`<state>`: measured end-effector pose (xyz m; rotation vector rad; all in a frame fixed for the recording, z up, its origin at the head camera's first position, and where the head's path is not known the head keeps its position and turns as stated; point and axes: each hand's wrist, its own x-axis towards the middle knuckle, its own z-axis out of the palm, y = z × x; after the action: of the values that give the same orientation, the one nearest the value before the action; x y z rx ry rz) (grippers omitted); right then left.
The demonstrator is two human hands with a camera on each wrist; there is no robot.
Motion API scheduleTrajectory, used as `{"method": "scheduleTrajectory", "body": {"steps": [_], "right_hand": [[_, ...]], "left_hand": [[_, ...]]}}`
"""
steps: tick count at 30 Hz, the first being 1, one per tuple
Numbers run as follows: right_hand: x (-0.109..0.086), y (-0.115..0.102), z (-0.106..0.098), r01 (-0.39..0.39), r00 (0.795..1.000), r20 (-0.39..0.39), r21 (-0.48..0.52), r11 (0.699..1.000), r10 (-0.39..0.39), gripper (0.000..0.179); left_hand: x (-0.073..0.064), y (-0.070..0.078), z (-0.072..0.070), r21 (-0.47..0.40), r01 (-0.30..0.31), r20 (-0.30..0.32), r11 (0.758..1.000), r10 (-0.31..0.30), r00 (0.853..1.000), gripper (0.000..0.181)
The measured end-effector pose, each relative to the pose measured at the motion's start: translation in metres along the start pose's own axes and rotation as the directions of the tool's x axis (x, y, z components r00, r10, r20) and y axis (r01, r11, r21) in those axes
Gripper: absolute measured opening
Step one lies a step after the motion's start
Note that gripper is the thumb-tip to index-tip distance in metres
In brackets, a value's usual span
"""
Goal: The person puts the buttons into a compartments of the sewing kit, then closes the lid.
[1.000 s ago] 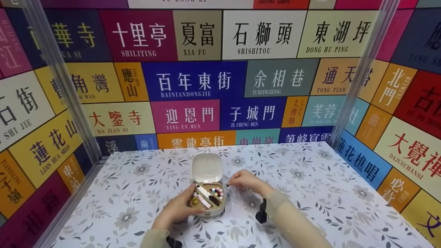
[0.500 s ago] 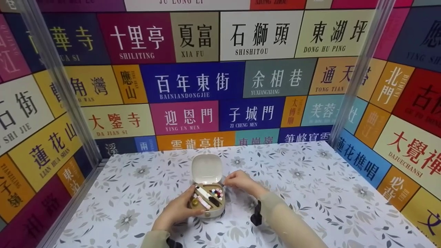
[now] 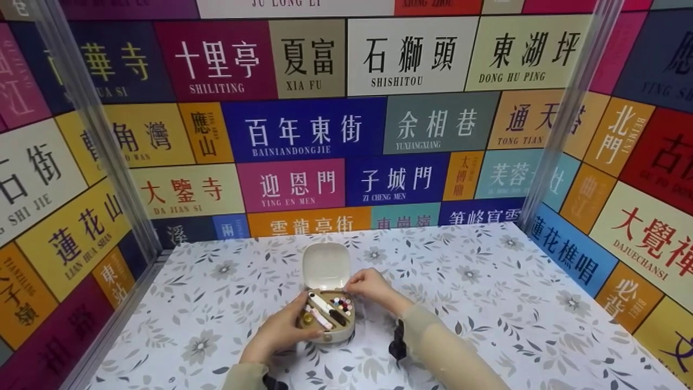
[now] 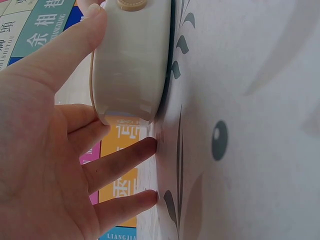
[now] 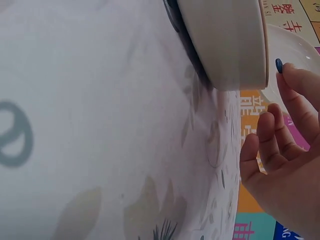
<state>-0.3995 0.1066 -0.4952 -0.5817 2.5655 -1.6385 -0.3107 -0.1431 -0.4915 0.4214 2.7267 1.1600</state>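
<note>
A small cream box (image 3: 337,337) with its lid (image 3: 326,265) raised stands on the table. Inside, a slim white tool (image 3: 320,304) with a dark end lies diagonally, between a cluster of small coloured balls (image 3: 342,304) and a pink-and-white piece (image 3: 324,320) beside a gold round piece (image 3: 308,318). My left hand (image 3: 281,330) holds the box at its left front, thumb at the front rim; two fingertips (image 4: 150,146) reach down to the tabletop. Over the right back rim, my right hand (image 3: 374,287) pinches a tiny dark blue, bead-like piece (image 5: 279,65) between thumb and forefinger.
A white tablecloth (image 3: 460,336) with grey flowers and leaves covers the table. Panels with large lettering (image 3: 303,127) rise behind it and at both sides, with clear upright posts (image 3: 557,119) at the corners.
My right hand has moved left, from beside the box to over its right back rim, still pinching the tiny piece. My left hand and the box have stayed in place.
</note>
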Motion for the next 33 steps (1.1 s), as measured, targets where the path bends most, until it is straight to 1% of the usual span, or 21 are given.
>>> {"method": "scheduleTrajectory", "body": {"steps": [2,5,8,11,18,22,25,29,33], "right_hand": [[-0.001,-0.001,0.002,0.011,1.000,0.001,0.000,1.000,-0.011,0.010],[-0.001,0.000,0.005,0.020,1.000,-0.021,-0.044,0.999,-0.021,0.010],[-0.001,0.001,0.007,0.044,0.997,-0.059,-0.115,0.992,-0.051,0.011],[-0.001,0.003,0.009,0.066,0.994,-0.081,-0.156,0.986,-0.080,0.012],[-0.001,0.006,0.013,0.084,0.990,-0.102,-0.139,0.987,-0.098,0.013],[-0.001,0.007,0.015,0.109,0.986,-0.110,-0.156,0.982,-0.127,0.013],[-0.002,0.007,0.016,0.110,0.985,-0.112,-0.163,0.981,-0.129,0.012],[-0.003,0.007,0.017,0.088,0.988,-0.114,-0.151,0.985,-0.106,0.012],[-0.005,0.003,0.017,0.090,0.986,-0.126,-0.173,0.981,-0.112,0.012]], "left_hand": [[0.000,0.000,0.000,0.010,-0.017,-0.003,1.000,0.017,1.000,0.106],[0.000,-0.001,0.000,0.021,-0.034,-0.004,0.999,0.034,0.999,0.106],[0.000,0.000,0.000,0.018,-0.025,-0.003,1.000,0.025,1.000,0.107],[0.000,0.001,0.000,0.017,-0.015,-0.003,1.000,0.015,1.000,0.107],[0.000,0.001,-0.001,0.026,-0.006,-0.004,1.000,0.006,1.000,0.108],[-0.001,0.001,-0.001,0.018,0.000,-0.005,1.000,0.001,1.000,0.108],[-0.001,0.001,-0.001,0.017,-0.004,-0.004,1.000,0.004,1.000,0.107],[-0.002,0.001,0.000,0.014,-0.019,-0.005,1.000,0.019,1.000,0.105],[-0.001,0.001,0.000,0.015,-0.024,-0.004,1.000,0.024,1.000,0.106]]}}
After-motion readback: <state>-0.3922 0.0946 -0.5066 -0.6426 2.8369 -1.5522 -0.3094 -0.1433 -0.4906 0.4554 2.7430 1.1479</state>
